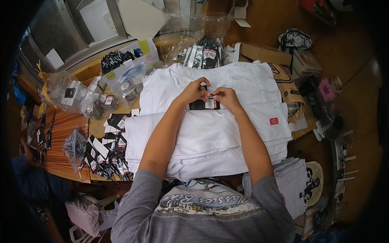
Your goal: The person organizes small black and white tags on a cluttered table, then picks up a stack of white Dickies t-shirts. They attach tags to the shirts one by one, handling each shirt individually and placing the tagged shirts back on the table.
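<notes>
A stack of white T-shirts (202,139) lies folded in front of me, with a small red patch (274,121) on the right of the top one. On the shirts rests a black hang tag (198,105) bearing a white label. My left hand (195,90) is closed in a pinch at the tag's upper edge. Fingertips of my right hand (227,98) pinch there too, just beside the left ones. The small dark piece between them, perhaps the tag's cord, is too small to make out clearly.
Loose hang tags (107,152) are heaped to the left, near a clear plastic bag (74,146). Behind the shirts stand a box of black pieces (117,60) and more bagged tags (204,54). Grey shirts (285,182) lie lower right. Another person's sleeve (40,182) shows at left.
</notes>
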`<state>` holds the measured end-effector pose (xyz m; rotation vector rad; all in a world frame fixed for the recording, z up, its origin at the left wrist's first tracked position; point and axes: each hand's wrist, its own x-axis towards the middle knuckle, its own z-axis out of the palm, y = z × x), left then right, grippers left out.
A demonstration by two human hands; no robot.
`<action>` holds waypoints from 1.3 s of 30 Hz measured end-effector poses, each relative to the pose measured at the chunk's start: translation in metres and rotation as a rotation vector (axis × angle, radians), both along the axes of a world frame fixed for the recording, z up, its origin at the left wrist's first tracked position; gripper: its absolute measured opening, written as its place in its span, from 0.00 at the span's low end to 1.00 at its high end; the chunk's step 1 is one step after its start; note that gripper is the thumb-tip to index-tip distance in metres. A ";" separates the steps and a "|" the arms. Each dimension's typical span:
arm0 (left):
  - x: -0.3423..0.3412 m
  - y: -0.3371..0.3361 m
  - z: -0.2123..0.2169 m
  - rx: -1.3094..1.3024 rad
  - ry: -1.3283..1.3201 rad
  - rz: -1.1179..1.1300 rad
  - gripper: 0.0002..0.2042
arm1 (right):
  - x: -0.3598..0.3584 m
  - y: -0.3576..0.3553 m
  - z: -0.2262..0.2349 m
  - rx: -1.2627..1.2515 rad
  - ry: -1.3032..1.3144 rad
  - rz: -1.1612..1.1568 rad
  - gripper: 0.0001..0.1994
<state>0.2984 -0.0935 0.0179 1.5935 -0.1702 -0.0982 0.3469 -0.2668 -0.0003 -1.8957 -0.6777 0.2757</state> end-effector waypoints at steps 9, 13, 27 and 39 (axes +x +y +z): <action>0.007 0.011 -0.015 -0.139 0.117 -0.190 0.14 | -0.002 -0.001 0.002 -0.016 0.079 0.079 0.04; 0.010 0.013 -0.018 -0.214 0.181 -0.198 0.14 | -0.001 0.000 -0.001 0.038 0.076 0.083 0.04; 0.019 0.053 0.005 -0.007 -0.217 0.435 0.05 | 0.051 -0.028 0.015 -0.037 -0.250 -0.096 0.07; -0.036 0.184 -0.046 1.120 0.105 0.586 0.26 | 0.110 -0.103 0.044 -0.544 -0.239 -0.991 0.15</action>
